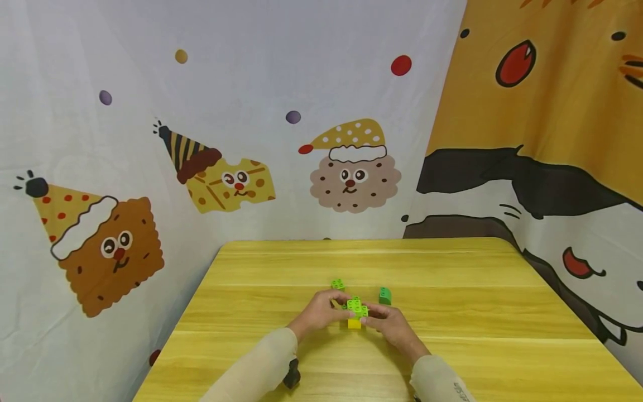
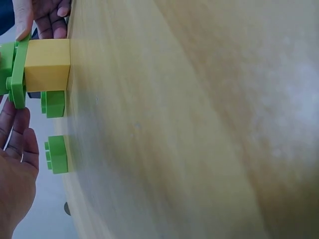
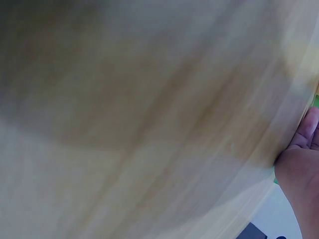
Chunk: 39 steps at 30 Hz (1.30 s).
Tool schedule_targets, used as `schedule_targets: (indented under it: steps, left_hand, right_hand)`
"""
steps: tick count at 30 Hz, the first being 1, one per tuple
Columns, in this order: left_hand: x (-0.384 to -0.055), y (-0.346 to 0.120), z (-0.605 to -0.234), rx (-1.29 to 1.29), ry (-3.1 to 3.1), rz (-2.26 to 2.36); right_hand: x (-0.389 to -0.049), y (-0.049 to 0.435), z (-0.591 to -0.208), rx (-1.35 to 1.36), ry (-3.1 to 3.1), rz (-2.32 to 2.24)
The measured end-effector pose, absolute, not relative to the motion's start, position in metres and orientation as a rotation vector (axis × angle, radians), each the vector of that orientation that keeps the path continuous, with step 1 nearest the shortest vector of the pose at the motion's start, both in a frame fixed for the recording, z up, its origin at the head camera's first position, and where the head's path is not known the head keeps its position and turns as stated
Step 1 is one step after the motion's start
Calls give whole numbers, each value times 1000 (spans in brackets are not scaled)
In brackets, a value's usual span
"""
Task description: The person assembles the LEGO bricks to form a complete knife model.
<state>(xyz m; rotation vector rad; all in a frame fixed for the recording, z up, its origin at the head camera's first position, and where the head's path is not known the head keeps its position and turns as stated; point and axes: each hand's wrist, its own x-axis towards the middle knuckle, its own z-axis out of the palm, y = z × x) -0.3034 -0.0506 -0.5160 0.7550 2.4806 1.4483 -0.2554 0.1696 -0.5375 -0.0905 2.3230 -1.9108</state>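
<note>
In the head view, a stack of light green toy bricks (image 1: 355, 305) sits on a yellow toy brick (image 1: 354, 324) near the middle of the table. My left hand (image 1: 321, 310) grips the green part from the left, with the thumb at its near side. From the right, my right hand (image 1: 392, 324) holds the same part between thumb and fingers. The left wrist view shows the yellow brick (image 2: 47, 64) standing on the tabletop, with a wide green piece (image 2: 19, 69) tilted on top of it. Only part of my right hand (image 3: 301, 169) shows in the right wrist view.
Behind the left hand lies a loose light green brick (image 1: 337, 285). A darker green, rounded brick (image 1: 384, 296) stands beyond the right hand. The wooden table (image 1: 241, 279) reaches to a cartoon-printed cloth (image 1: 281, 72) at the back. A dark device (image 1: 292, 374) is by the left sleeve.
</note>
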Motion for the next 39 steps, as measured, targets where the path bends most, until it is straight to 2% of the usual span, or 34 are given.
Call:
schedule_targets:
  steps: [19, 39]
  left_hand:
    - [-302, -49, -515, 855, 2528, 1440]
    - [-299, -49, -521, 818, 2500, 1492]
  right_hand:
    - [-255, 171, -536, -93, 2391, -1810]
    - [-252, 169, -537, -80, 2371, -1884]
